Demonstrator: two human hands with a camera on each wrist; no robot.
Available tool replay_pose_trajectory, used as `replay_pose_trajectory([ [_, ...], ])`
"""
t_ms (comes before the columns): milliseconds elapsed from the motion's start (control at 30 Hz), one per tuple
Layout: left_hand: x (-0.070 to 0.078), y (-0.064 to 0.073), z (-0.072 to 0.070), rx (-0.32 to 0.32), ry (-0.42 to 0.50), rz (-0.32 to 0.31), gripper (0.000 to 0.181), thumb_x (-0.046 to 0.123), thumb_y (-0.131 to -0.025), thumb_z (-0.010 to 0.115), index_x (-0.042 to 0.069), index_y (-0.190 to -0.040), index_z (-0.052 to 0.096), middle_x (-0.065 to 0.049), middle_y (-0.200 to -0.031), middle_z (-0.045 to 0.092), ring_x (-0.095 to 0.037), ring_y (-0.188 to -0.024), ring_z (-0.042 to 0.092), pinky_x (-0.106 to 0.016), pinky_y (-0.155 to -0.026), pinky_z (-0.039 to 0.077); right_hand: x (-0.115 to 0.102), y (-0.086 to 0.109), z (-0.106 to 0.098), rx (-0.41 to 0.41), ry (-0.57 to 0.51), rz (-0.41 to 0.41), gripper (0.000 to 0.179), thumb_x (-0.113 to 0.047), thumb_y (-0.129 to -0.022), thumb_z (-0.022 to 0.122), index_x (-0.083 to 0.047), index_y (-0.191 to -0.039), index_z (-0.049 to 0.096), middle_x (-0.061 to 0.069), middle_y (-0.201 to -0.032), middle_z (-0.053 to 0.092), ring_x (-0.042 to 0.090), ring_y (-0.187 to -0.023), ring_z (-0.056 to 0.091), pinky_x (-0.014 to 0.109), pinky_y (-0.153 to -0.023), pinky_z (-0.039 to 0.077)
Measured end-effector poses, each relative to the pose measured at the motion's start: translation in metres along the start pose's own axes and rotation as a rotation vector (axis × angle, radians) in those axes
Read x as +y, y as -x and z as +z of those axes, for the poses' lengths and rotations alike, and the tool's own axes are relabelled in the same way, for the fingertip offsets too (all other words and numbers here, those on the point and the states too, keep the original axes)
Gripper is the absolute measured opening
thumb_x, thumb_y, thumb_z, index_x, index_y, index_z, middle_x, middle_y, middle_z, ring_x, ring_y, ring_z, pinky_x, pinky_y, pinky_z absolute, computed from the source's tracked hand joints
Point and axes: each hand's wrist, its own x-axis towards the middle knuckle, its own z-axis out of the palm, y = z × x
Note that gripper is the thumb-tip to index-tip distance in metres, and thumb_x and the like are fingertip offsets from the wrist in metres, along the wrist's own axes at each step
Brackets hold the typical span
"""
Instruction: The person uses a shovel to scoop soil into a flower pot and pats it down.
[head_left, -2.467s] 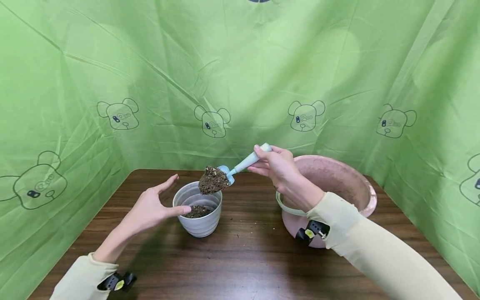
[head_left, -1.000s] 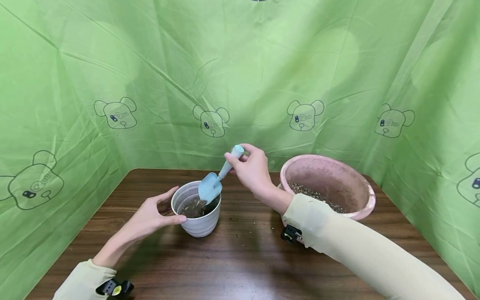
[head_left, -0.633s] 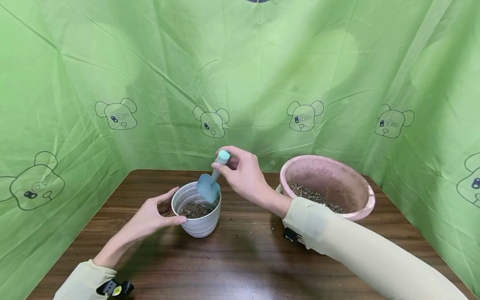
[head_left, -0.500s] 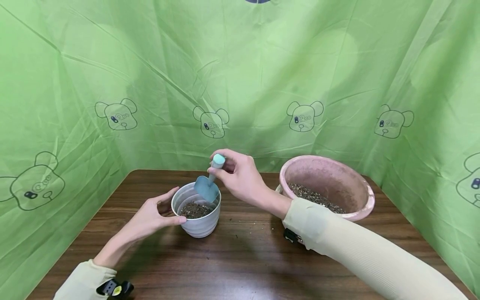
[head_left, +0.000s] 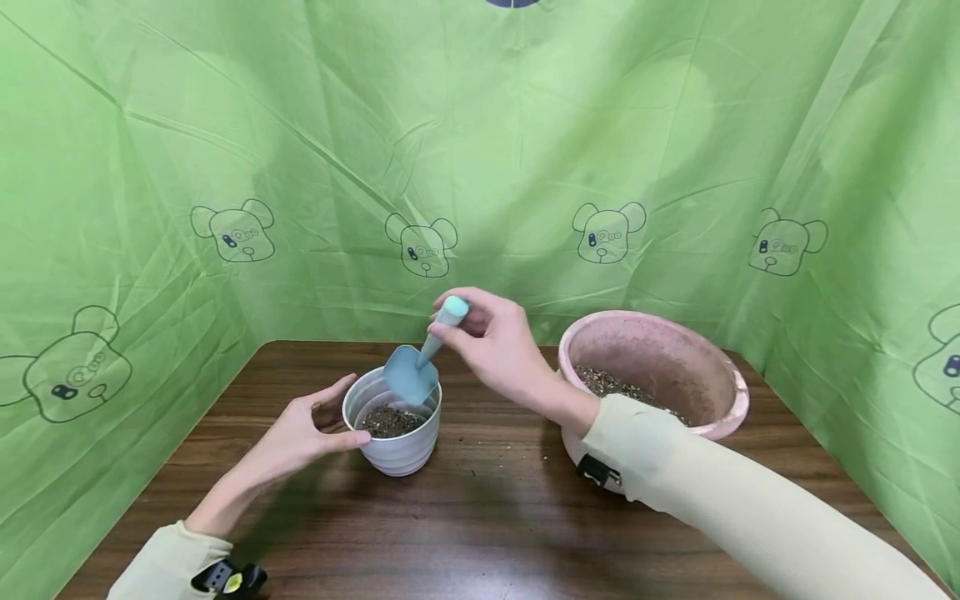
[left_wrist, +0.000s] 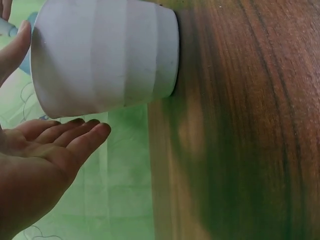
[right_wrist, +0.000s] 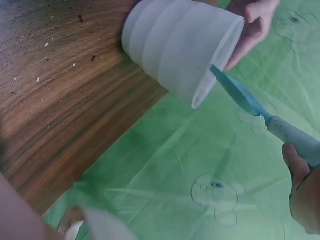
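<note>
A small white ribbed flowerpot [head_left: 401, 454] stands upright on the table with dark soil [head_left: 390, 422] in its bottom. At its left side is my left hand [head_left: 300, 437], thumb touching the near rim and the straight fingers beside the far side; the left wrist view shows those fingers [left_wrist: 82, 137] extended along the pot. My right hand [head_left: 506, 354] holds a light-blue trowel [head_left: 411, 377] by its handle, thumb on the grip. The trowel's blade slants down over the pot's right rim with its back towards me. In the right wrist view its tip is at the pot's mouth.
A large pink planter [head_left: 652, 316] with more soil [head_left: 617, 387] stands at the right, partly behind my right forearm. Soil crumbs and white specks lie on the brown wooden table [head_left: 480, 542]. Green printed cloth [head_left: 517, 158] hangs around the table.
The heap of soil on the trowel has been tipped into the flowerpot. My left hand has come against the pot. Over the last half second the trowel has risen slightly, its handle shifting right.
</note>
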Motion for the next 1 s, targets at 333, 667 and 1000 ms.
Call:
replay_pose_trajectory([
  [333, 0.05, -0.009, 0.004, 0.155, -0.233, 0.073, 0.087, 0.036, -0.078, 0.079, 0.021, -0.149, 0.03, -0.003, -0.146, 0.041, -0.021, -0.133, 0.037, -0.042, -0.107, 0.031, -0.002, 0.008, -0.09, 0.154, -0.277, 0.061, 0.024, 0.001, -0.086, 0.067, 0.005, -0.109, 0.062, 0.022, -0.099, 0.068, 0.037, -0.091, 0.066, 0.043, -0.08, 0.053],
  [667, 0.11, -0.029, 0.056, 0.145, -0.215, 0.143, 0.09, 0.049, -0.071, 0.08, 0.03, -0.146, 0.034, 0.009, -0.143, 0.042, -0.01, -0.129, 0.041, -0.033, -0.107, 0.032, -0.038, 0.035, -0.18, 0.316, -0.224, 0.078, 0.029, 0.002, -0.085, 0.068, 0.014, -0.109, 0.058, 0.025, -0.098, 0.067, 0.034, -0.089, 0.067, 0.042, -0.077, 0.051],
  [1000, 0.133, -0.057, 0.122, 0.016, -0.165, 0.206, 0.095, 0.055, -0.068, 0.08, 0.028, -0.147, 0.034, 0.011, -0.141, 0.045, -0.012, -0.127, 0.043, -0.034, -0.105, 0.036, -0.03, 0.06, -0.207, 0.3, 0.025, 0.255, 0.03, -0.007, -0.084, 0.072, 0.007, -0.109, 0.062, 0.016, -0.09, 0.071, 0.025, -0.082, 0.07, 0.036, -0.071, 0.053],
])
